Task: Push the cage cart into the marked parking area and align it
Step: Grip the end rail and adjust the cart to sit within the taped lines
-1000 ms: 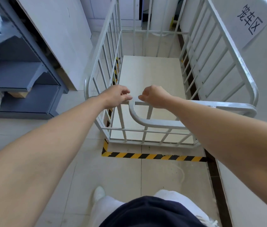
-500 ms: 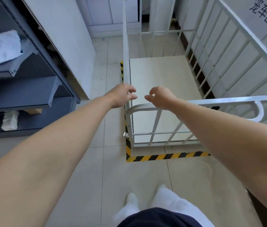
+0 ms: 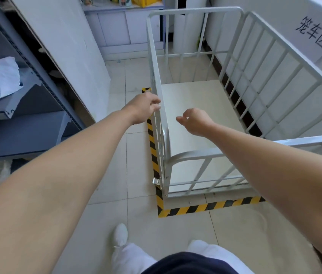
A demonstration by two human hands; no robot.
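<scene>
The white metal cage cart point(image 3: 271, 62) stands inside the corner of yellow-and-black floor tape point(image 3: 205, 207), its right side along the wall. My left hand point(image 3: 143, 108) rests against the top rail of the cart's left side panel, fingers curled at the rail. My right hand point(image 3: 192, 121) hovers over the cart's pale floor board, loosely curled and holding nothing, clear of the near rail. The cart's near edge sits just behind the front tape strip.
A grey metal shelf rack point(image 3: 17, 133) with white wrapped items stands at the left. A white panel point(image 3: 63, 46) leans beside it. A paper sign point(image 3: 314, 34) hangs on the right wall. White cabinets point(image 3: 124, 30) stand at the back. My white shoes show below.
Both hands have come off the near rail of the cart. The left hand moved to the left side panel's rail, the right hand lifted over the cart's inside. The view swung left.
</scene>
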